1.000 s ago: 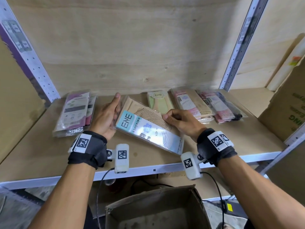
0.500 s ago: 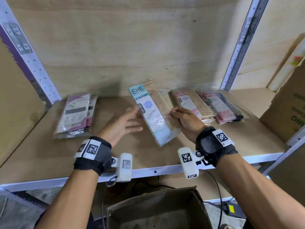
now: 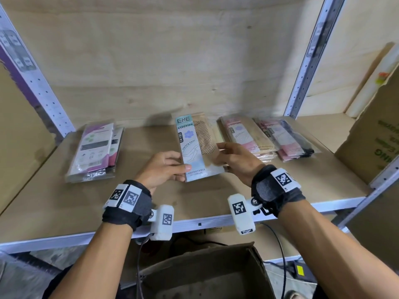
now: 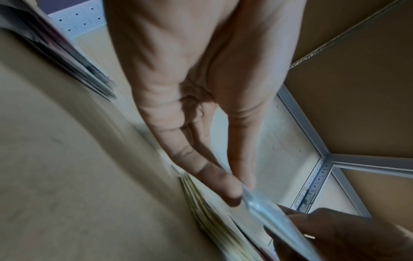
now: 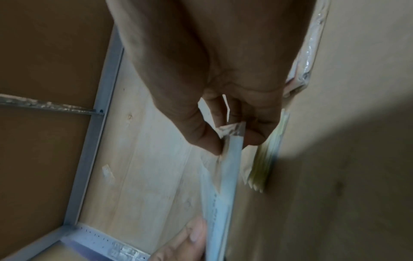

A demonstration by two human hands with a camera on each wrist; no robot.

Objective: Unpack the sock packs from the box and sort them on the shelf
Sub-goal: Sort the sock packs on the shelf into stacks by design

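Sitting nearest, below the shelf's front edge, is an open cardboard box (image 3: 207, 275). Above the middle of the shelf (image 3: 54, 203) both hands hold one blue stocking pack (image 3: 195, 147) (the label reads ENE): the left hand (image 3: 160, 169) pinches its near left edge between thumb and fingers, and the right hand (image 3: 235, 160) pinches its right edge. Toward the back left corner lies a purple-labelled stack of packs (image 3: 95, 149); toward the back right lie pink-labelled stacks (image 3: 267, 137).
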